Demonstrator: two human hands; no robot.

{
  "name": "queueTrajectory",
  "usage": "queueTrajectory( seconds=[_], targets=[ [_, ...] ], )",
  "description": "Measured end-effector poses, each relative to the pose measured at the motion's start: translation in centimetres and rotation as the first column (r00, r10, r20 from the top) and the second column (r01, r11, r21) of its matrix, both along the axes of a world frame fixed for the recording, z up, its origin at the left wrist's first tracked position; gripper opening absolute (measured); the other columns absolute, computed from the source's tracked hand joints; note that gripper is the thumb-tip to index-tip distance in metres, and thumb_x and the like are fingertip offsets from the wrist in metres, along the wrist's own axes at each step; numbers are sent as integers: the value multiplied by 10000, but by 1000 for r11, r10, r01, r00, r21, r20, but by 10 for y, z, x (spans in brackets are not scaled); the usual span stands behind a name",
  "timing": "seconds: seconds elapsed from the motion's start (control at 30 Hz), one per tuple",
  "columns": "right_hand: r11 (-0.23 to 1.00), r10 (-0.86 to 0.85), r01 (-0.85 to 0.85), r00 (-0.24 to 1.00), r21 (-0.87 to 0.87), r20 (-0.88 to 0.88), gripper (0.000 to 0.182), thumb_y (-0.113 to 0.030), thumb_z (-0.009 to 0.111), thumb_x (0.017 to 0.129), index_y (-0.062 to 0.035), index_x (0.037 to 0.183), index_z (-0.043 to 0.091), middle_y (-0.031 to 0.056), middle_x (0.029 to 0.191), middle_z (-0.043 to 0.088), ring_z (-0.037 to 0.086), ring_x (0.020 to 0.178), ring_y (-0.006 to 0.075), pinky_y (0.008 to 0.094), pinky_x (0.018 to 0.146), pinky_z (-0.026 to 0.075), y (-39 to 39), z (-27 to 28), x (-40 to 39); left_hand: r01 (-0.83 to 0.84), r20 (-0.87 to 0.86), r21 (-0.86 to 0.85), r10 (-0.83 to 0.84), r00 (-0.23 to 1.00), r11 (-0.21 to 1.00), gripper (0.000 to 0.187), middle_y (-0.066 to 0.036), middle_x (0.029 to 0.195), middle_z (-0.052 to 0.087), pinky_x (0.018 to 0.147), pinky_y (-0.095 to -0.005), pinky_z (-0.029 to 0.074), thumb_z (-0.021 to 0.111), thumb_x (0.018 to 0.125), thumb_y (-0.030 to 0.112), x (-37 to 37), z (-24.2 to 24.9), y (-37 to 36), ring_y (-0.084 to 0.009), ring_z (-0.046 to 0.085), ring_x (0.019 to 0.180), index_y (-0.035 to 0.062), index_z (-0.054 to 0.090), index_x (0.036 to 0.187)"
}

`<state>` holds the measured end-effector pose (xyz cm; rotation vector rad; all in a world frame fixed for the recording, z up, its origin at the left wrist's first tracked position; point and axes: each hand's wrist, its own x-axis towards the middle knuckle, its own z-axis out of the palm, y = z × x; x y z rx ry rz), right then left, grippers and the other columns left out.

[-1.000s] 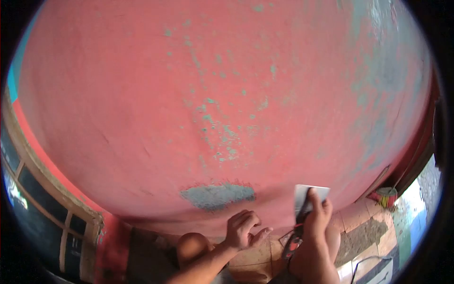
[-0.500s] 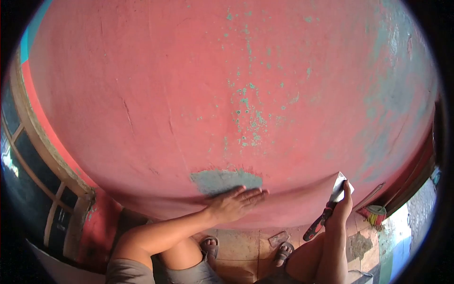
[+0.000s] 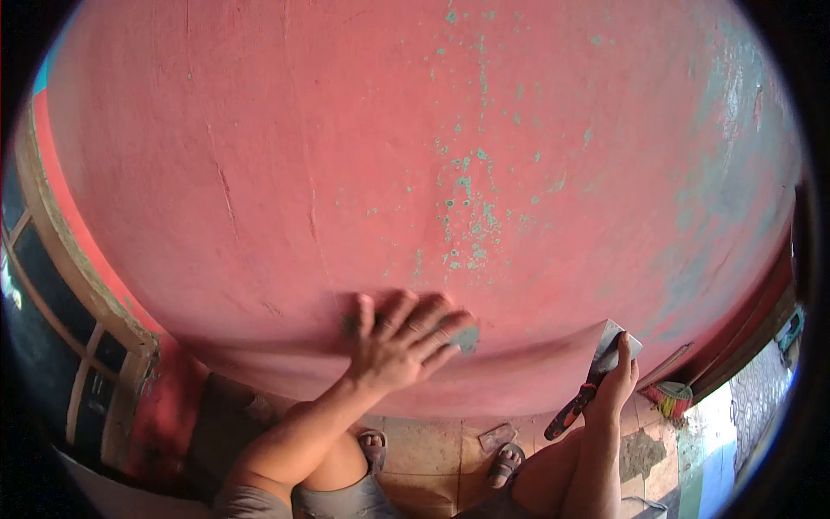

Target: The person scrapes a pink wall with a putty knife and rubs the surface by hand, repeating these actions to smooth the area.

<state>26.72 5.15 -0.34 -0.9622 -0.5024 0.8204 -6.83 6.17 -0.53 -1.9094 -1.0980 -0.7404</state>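
My left hand [image 3: 399,339] lies flat with fingers spread on the red painted wall [image 3: 363,156], covering most of a grey-green bare patch [image 3: 468,338] low on the wall. My right hand [image 3: 616,383] is to the right, closed around a scraper [image 3: 595,375] with a red and black handle and a flat metal blade. The blade's tip rests near the wall, apart from the patch. My knees and sandalled feet [image 3: 501,465] show below.
Green flecks [image 3: 467,216] of chipped paint dot the wall above the patch, and thin cracks [image 3: 226,201] run on the left. A window frame [image 3: 78,346] stands at the left. A small broom [image 3: 667,400] lies on the tiled floor [image 3: 432,437] at the right.
My left hand rose from near my knee onto the wall and now covers the bare patch. My right hand lowered the scraper and tilted it. The view shifted upward along the wall.
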Motion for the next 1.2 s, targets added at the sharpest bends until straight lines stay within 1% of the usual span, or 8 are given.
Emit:
queueTrajectory(
  seconds=[0.1, 0.2, 0.3, 0.37, 0.43, 0.6, 0.73, 1.2],
  targets=[
    [1000, -24, 24, 1000, -13, -2, 295, -342, 662, 953, -51, 982, 619, 20, 849, 611, 602, 710, 127, 285, 629, 491, -1, 3, -3, -73, 183, 130, 48, 982, 989, 689, -120, 1647, 196, 1141, -724, -10, 562, 898, 647, -21, 16, 3, -434, 56, 1517, 294, 468, 1482],
    [997, -50, 51, 999, -57, 9, 312, -352, 675, 941, -48, 977, 616, 28, 854, 612, 608, 714, 135, 289, 635, 497, -2, 7, -3, -112, 296, 160, 61, 953, 981, 646, -156, 1617, 270, 1145, -713, -8, 569, 886, 662, -29, 18, 6, -435, 85, 1515, 245, 590, 1379],
    [998, -37, 37, 999, -45, -3, 319, -351, 682, 935, -43, 988, 614, 33, 862, 615, 617, 724, 142, 292, 645, 505, -2, 8, -4, -153, 274, 168, 103, 956, 974, 757, -243, 1619, 184, 1131, -729, -2, 565, 900, 635, -37, 24, 4, -495, 58, 1498, 138, 467, 1462],
    [1000, -18, 18, 1000, -23, -6, 324, -347, 685, 933, -39, 1005, 612, 36, 868, 618, 625, 733, 147, 295, 652, 511, -3, 8, -4, -180, 300, 189, 118, 947, 965, 769, -280, 1613, 161, 1143, -705, -6, 523, 930, 612, -45, 30, 2, -498, 64, 1497, 114, 403, 1504],
    [1000, 2, -2, 1000, -14, -2, 331, -343, 686, 931, -34, 1023, 609, 39, 873, 622, 633, 743, 152, 299, 658, 517, -3, 5, -1, -193, 409, 222, 88, 908, 956, 714, -255, 1607, 216, 1139, -713, 12, 503, 936, 627, -55, 33, 2, -490, 83, 1498, 124, 500, 1442],
    [1000, -12, 12, 1000, -24, -18, 335, -340, 682, 932, -30, 1038, 613, 51, 907, 627, 647, 775, 162, 308, 683, 531, -3, 6, -2, -268, 518, 239, 111, 848, 933, 791, -321, 1606, 129, 1171, -640, 14, 466, 968, 525, -88, 38, -2, -502, 71, 1495, -2, 299, 1535],
    [997, -39, 39, 999, -61, 10, 365, -358, 662, 936, -30, 1095, 644, 48, 944, 640, 641, 795, 162, 303, 702, 522, 1, -3, 4, -284, 629, 221, 86, 773, 933, 792, -315, 1612, 109, 1185, -608, 8, 457, 981, 489, -105, 35, -4, -479, 56, 1504, -47, 266, 1532],
    [998, 9, -10, 1000, -63, -10, 424, -385, 674, 929, -20, 1138, 618, 66, 999, 626, 652, 851, 184, 336, 738, 540, 1, -2, 2, -254, 726, 148, 69, 684, 956, 764, -279, 1633, 31, 1193, -587, -21, 430, 1014, 440, -118, 26, -13, -456, 0, 1511, -25, 170, 1561]
  ],
)
